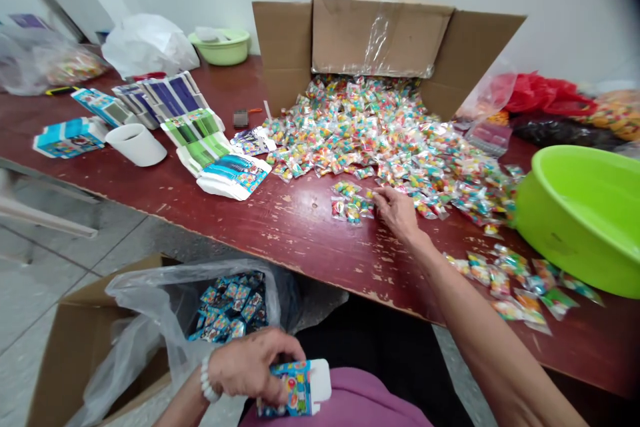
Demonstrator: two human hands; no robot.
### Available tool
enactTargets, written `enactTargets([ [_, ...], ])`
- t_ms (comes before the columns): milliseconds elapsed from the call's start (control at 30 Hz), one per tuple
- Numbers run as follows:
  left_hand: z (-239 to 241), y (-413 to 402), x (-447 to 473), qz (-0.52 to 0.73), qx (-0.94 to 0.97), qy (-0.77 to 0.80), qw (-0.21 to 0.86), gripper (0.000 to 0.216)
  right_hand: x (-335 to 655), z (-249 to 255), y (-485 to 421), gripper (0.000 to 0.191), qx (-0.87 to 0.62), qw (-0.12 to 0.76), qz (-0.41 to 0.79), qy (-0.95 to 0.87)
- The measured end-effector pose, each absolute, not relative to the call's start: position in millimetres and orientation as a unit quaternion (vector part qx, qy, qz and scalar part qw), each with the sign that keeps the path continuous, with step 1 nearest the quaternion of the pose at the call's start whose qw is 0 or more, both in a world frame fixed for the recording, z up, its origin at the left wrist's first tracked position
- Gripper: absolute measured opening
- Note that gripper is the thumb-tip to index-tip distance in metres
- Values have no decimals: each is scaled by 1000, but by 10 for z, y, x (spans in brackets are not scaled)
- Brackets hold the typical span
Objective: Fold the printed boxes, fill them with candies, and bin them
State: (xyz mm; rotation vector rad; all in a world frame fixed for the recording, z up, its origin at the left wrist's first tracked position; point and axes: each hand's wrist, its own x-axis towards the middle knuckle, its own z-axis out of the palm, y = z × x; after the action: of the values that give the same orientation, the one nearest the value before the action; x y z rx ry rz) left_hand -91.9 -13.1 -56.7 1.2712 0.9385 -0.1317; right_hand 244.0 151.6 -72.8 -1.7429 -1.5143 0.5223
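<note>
In the head view, the left hand (253, 363) is gripping a blue box (295, 387) before the purple shirt (370, 400), its white flap pointing right. The right hand (397, 213) is lying at a few packets (353, 205) on the table (280, 233), near of the pile (370, 127); whether its fingers are pinching one, I cannot tell.

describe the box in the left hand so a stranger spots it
Find the long red table, then look below its front edge to the left hand. It holds a blue printed box; unlike the blue packs in the plastic bag, its white flap sticks out.
</note>
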Motion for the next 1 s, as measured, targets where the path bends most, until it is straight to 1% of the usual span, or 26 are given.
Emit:
enactTargets([
  [67, -568, -97, -927, -78, 572, 415, 703, 26, 2449, -655, 1441, 34, -676, 421, 238, -556],
  [100, -567, -84, -901, -55, 554, 416, 719, 26, 2441, -605, 1380, 37, -671, 435, 258, -542],
  [167, -546, -50, -802, 38, 487, 421, 764, 30, 2393, -478, 1210, 40, -645, 458, 335, -512],
  [233, -496, -6, -661, 141, 433, 420, 785, 33, 2307, -330, 992, 41, -590, 469, 467, -462],
  [300, -431, 42, -512, 205, 420, 414, 781, 31, 2201, -194, 755, 40, -524, 442, 596, -417],
  [367, -369, 76, -386, 227, 428, 405, 775, 29, 2092, -107, 534, 34, -489, 389, 654, -426],
  [467, -312, 82, -263, 223, 443, 394, 773, 29, 1947, -99, 296, 24, -460, 327, 657, -500],
  [500, -303, 73, -236, 221, 451, 393, 770, 28, 1905, -120, 249, 24, -457, 327, 637, -527],
  [567, -297, 45, -191, 224, 460, 395, 763, 28, 1833, -168, 200, 30, -465, 348, 585, -566],
  [633, -302, 14, -145, 251, 433, 397, 769, 30, 1778, -198, 192, 36, -472, 381, 570, -555],
  [700, -318, -13, -100, 299, 364, 397, 788, 32, 1747, -201, 199, 35, -467, 409, 611, -491],
  [800, -349, -39, -58, 343, 273, 406, 802, 48, 1739, -179, 203, 35, -462, 428, 673, -388],
  [867, -367, -54, -55, 347, 269, 420, 794, 52, 1742, -166, 195, 35, -460, 402, 693, -382],
  [933, -377, -74, -66, 352, 292, 428, 780, 47, 1731, -151, 182, 32, -458, 363, 701, -408],
  [1000, -379, -96, -78, 356, 312, 430, 769, 43, 1703, -126, 169, 28, -462, 343, 692, -436],
])
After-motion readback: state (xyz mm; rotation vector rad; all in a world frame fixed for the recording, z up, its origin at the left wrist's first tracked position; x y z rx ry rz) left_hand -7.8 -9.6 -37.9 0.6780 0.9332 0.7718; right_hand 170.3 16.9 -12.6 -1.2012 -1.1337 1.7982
